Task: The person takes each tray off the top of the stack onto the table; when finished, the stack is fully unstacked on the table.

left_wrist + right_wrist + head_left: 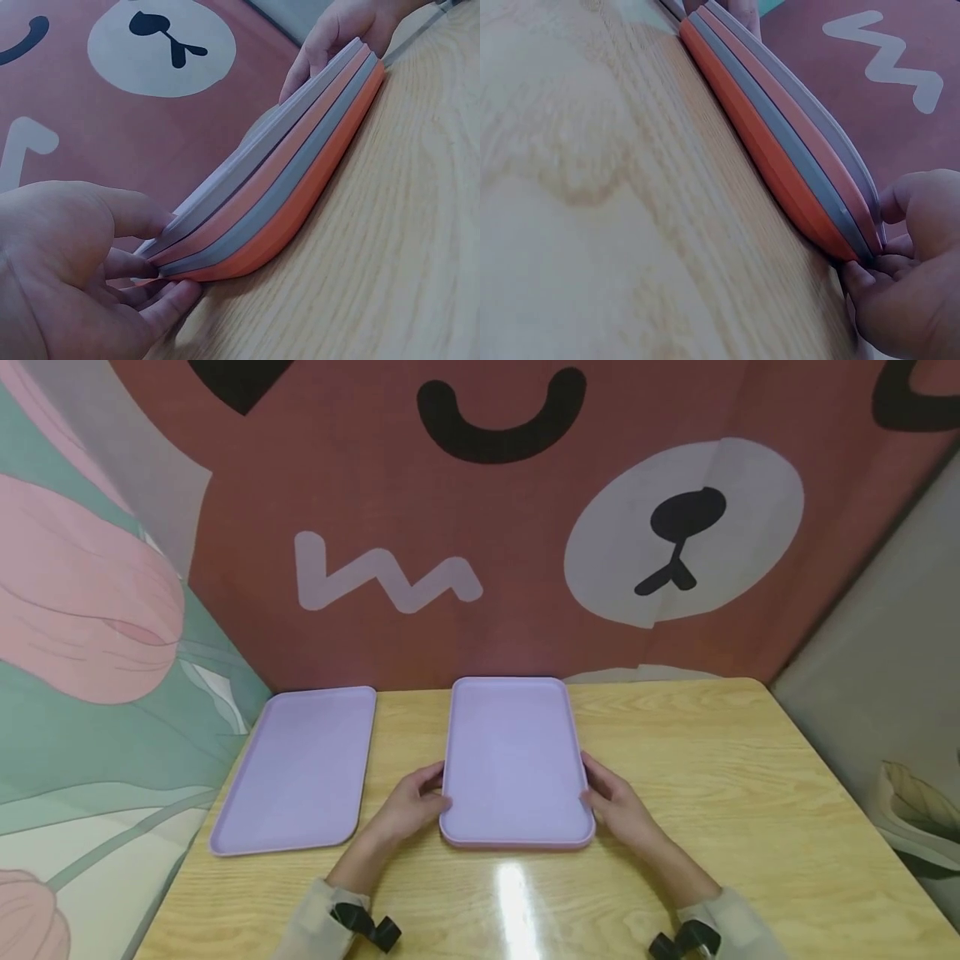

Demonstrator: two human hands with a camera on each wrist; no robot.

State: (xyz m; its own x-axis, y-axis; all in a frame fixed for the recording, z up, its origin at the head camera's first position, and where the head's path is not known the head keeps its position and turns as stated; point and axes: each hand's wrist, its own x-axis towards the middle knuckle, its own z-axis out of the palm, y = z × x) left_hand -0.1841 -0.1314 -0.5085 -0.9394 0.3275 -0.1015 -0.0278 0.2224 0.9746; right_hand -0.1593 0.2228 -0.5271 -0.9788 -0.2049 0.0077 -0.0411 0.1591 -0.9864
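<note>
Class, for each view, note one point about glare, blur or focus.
Head view: bright glare streak on the table before the stack of trays. Left wrist view: the near left hand looks soft. Right wrist view: the near tabletop is blurred.

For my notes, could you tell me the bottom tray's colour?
Orange bottom tray, clearest in the left wrist view.

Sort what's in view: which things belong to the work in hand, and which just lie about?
In hand: stack of trays, purple on top, orange and grey beneath; left hand and right hand grip its sides.
Lying about: single purple tray, wooden table, bear backdrop.
</note>
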